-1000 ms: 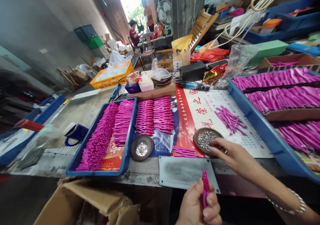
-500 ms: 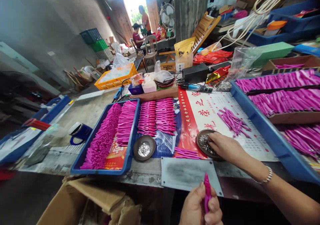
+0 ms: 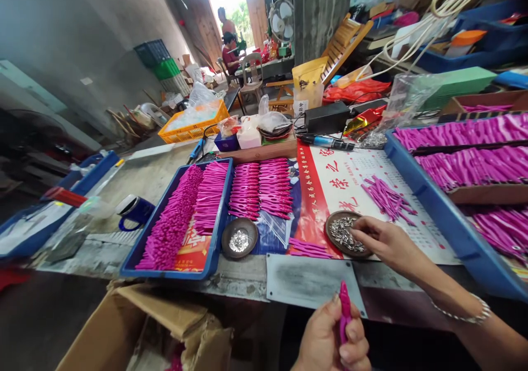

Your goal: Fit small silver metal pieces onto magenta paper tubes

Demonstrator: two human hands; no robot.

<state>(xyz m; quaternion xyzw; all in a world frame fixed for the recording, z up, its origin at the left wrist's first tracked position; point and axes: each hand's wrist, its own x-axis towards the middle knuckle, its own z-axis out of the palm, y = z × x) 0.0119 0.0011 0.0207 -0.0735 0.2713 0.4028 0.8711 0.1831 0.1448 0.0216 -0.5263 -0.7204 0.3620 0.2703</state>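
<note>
The right hand (image 3: 381,239) pinches small metal pieces over the brown dish (image 3: 345,233) that holds them on the desk (image 3: 152,178). The left hand (image 3: 330,341) is closed around a magenta clip (image 3: 344,316). The blue tray (image 3: 177,222) holds rows of magenta clips; a second dish (image 3: 239,239) holds silver bits.

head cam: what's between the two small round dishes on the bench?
A short stack of magenta clips lies flat between the left dish and the right dish, on the printed sheet, in the head view.

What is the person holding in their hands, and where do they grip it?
The left hand grips a pink plastic piece around its lower part, tip poking up. The right hand pinches at small metal bits in the brown dish; whether it holds one cannot be told.
</note>
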